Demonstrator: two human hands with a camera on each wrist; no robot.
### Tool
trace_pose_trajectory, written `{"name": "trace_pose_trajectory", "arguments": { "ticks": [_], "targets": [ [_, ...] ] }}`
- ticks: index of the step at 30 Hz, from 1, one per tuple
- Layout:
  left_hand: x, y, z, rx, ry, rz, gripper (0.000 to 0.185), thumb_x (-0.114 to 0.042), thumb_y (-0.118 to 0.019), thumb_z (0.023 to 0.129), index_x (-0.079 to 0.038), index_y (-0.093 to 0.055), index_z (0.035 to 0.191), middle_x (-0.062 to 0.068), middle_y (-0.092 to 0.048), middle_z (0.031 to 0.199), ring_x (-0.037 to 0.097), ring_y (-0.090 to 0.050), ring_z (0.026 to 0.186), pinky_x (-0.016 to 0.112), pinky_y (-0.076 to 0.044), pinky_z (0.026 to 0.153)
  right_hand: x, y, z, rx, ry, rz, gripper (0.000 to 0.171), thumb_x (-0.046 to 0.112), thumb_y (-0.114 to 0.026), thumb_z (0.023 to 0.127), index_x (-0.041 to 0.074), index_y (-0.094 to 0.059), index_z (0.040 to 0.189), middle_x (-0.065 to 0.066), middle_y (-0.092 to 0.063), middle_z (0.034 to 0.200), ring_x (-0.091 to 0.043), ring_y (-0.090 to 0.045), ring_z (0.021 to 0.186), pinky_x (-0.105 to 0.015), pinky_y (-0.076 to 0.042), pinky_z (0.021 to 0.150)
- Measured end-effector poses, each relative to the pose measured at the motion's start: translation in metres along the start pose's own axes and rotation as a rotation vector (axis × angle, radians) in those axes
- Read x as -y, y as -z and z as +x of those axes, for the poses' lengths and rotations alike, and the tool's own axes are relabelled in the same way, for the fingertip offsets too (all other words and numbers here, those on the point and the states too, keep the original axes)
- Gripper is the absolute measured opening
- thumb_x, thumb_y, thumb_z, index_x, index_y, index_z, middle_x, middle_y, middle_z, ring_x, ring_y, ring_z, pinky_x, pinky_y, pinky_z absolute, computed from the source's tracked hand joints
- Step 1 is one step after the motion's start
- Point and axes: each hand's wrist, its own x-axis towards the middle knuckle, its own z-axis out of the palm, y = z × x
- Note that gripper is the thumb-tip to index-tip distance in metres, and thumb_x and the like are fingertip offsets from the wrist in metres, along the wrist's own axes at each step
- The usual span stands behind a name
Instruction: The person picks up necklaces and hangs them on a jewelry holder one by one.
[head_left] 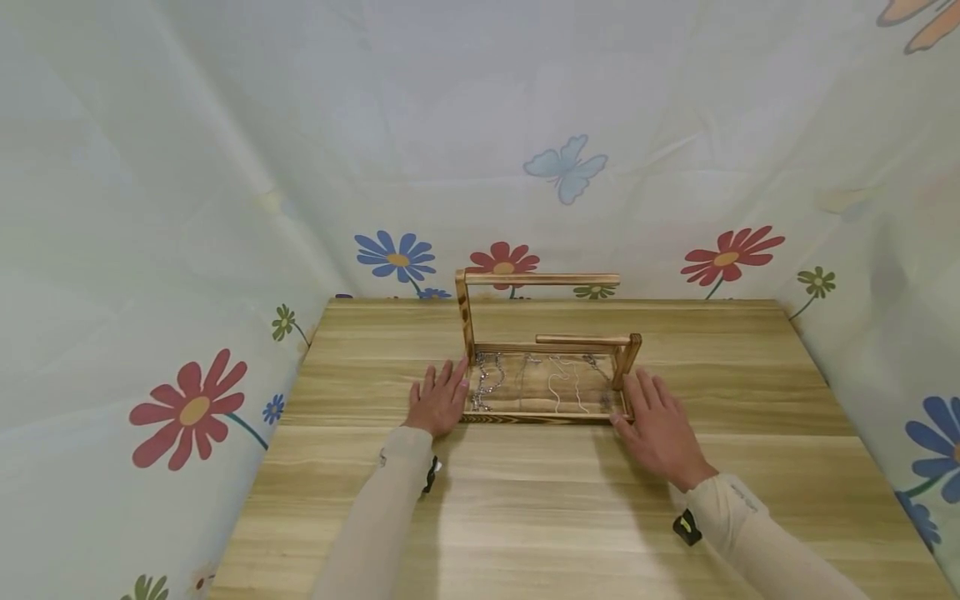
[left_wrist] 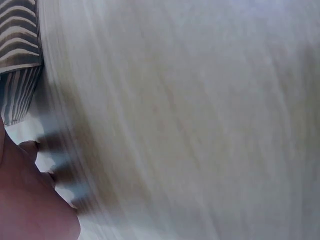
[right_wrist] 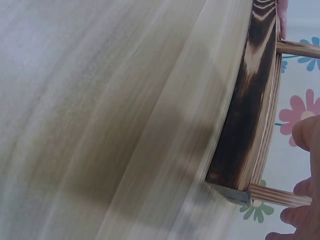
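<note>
A shallow wooden jewelry stand (head_left: 536, 418) with dark burnt grain sits on the table. Silvery chains (head_left: 489, 379) lie spread inside its tray. From the left end rises a tall post with a long crossbar (head_left: 542, 279); at the right end a shorter post carries a lower crossbar (head_left: 581, 339). My left hand (head_left: 438, 402) rests at the tray's left end, fingers extended. At the right end lies my right hand (head_left: 662, 429), fingers straight and thumb by the front corner. The left wrist view catches only a striped corner of the stand (left_wrist: 19, 35) beside that hand.
The wood-grain table (head_left: 525, 492) extends around the stand on all sides. Behind and beside it hangs a pale cloth (head_left: 450, 125) printed with flowers and butterflies. Light sleeves and dark wrist straps (head_left: 686, 527) cover both forearms.
</note>
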Motion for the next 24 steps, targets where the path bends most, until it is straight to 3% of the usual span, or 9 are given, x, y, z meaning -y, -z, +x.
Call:
{"name": "trace_pose_trajectory", "arguments": {
  "ticks": [5,11,19,24],
  "targets": [
    [0.002,0.000,0.002,0.015,0.003,0.015,0.054,-0.051,-0.010,0.107,-0.039,-0.009,0.159,0.003,-0.009,0.167,0.036,-0.003,0.152,0.066,-0.004,0.116,0.004,0.000,0.002,0.017,0.011,0.030,0.070,0.040,-0.051,0.103,0.001,-0.025,0.156,-0.028,-0.019,0.160,-0.050,-0.017,0.145,-0.067,-0.019,0.112],
    [0.010,-0.007,0.009,-0.013,-0.021,0.036,0.054,-0.050,-0.011,0.107,-0.039,-0.008,0.159,-0.005,0.002,0.167,0.039,-0.005,0.151,0.069,-0.004,0.114,0.008,-0.003,0.005,0.013,0.006,0.021,0.071,0.039,-0.051,0.103,-0.001,-0.025,0.155,-0.029,-0.019,0.159,-0.049,-0.017,0.145,-0.062,-0.017,0.116],
    [0.002,0.001,0.007,-0.030,-0.048,0.165,0.054,-0.044,-0.019,0.109,-0.032,-0.008,0.160,-0.012,-0.005,0.166,0.045,-0.018,0.147,0.071,-0.016,0.112,0.020,-0.003,0.011,-0.098,0.051,-0.002,0.064,0.033,-0.057,0.100,-0.004,-0.036,0.149,-0.027,-0.037,0.149,-0.045,-0.032,0.139,-0.058,-0.030,0.112],
    [-0.004,0.006,0.003,-0.044,-0.064,0.194,0.054,-0.044,-0.021,0.109,-0.031,-0.012,0.160,-0.015,-0.009,0.165,0.047,-0.023,0.145,0.071,-0.021,0.110,0.025,-0.002,0.015,-0.089,0.066,-0.013,0.065,0.030,-0.058,0.099,-0.003,-0.036,0.150,-0.027,-0.038,0.149,-0.045,-0.033,0.138,-0.058,-0.033,0.110]
  ]
}}
